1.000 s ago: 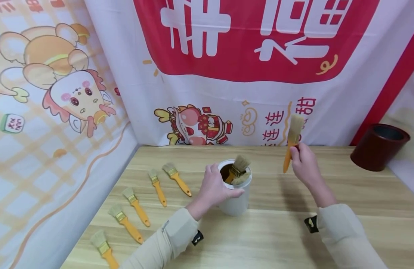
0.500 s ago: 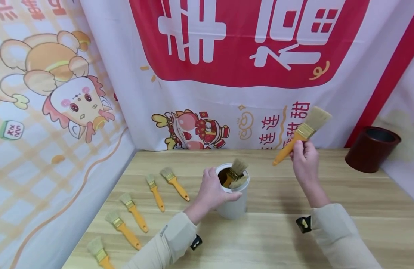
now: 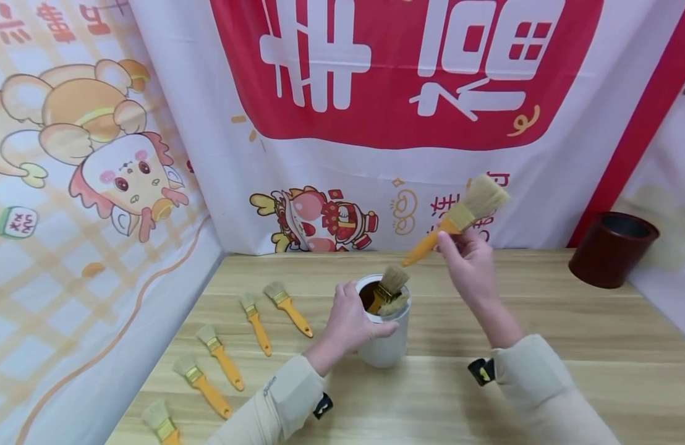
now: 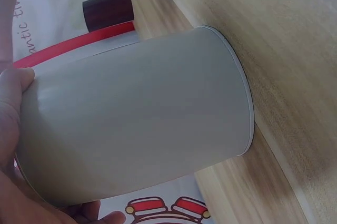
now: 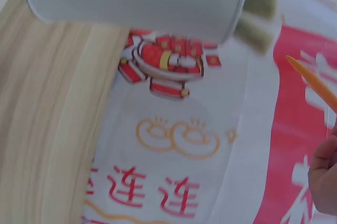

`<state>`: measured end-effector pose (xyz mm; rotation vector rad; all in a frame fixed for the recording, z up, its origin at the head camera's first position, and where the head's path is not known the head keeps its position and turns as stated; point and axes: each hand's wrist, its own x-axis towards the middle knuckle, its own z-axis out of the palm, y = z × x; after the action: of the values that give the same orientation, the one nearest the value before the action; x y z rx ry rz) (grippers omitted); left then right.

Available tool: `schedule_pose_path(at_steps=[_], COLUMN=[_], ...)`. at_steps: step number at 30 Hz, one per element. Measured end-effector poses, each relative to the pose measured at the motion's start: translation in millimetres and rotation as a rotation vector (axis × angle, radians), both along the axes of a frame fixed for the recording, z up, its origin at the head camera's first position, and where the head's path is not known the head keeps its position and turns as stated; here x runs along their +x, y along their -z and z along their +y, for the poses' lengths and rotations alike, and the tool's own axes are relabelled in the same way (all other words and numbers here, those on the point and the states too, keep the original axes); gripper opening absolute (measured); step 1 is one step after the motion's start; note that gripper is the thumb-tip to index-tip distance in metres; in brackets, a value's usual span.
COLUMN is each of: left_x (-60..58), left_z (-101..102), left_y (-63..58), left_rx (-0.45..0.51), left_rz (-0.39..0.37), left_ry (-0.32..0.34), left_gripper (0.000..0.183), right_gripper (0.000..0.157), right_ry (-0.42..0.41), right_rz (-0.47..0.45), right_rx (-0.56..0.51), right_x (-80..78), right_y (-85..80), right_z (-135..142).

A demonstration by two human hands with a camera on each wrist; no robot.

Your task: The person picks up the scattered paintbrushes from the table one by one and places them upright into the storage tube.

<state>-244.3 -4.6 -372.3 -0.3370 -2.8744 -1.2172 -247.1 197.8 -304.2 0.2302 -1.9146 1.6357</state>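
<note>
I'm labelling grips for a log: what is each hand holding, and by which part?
The right hand pinches a brush by its handle, close to the metal band. The left hand grips the white can near its top.

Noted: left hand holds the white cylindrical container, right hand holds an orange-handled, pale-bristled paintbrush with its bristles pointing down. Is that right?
Not quite: the paintbrush has its bristles pointing up, as the head view shows. The left hand does hold the container, the right hand the paintbrush.

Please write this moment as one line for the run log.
left hand: grips white can; right hand: holds brush, bristles up; white can: brushes inside; table: five loose brushes, left side; dark red container: right side
</note>
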Motion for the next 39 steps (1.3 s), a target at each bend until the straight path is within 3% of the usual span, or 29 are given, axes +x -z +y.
schedule_pose_path(at_steps=[6, 13, 19, 25, 30, 34, 39], left_x=[-1.1, -5.6, -5.9, -2.3, -0.3, -0.6, -3.1], left_z=[-2, 0, -2, -3, -3, -2, -2], left_y=[0.0, -1.2, -1.1, 2.3, 6.2, 7.4, 4.0], left_rx=[-0.008, 0.012, 0.034, 0.023, 0.016, 0.015, 0.014], left_rz=[-0.002, -0.009, 0.004, 0.018, 0.038, 0.049, 0.047], left_ry=[-0.012, 0.006, 0.015, 0.016, 0.009, 0.004, 0.005], left_gripper=[0.106, 0.103, 0.097, 0.100, 0.103, 0.105, 0.107], right_gripper=[0.020, 0.022, 0.020, 0.030, 0.069, 0.098, 0.091], right_ry=[-0.088, -0.168, -0.166, -0.132, -0.167, -0.179, -0.175], right_rz=[0.078, 0.037, -0.021, -0.156, -0.299, -0.369, -0.413], right_rx=[0.302, 0.487, 0.613, 0.631, 0.651, 0.571, 0.419], right_x=[1.0, -3.4, -6.7, -8.5, -9.0, -6.5, -1.1], right_y=[4.6, 5.8, 14.1, 22.2, 17.3, 9.2, 13.2], right_z=[-26, -39, -45, -50, -44, -27, -3])
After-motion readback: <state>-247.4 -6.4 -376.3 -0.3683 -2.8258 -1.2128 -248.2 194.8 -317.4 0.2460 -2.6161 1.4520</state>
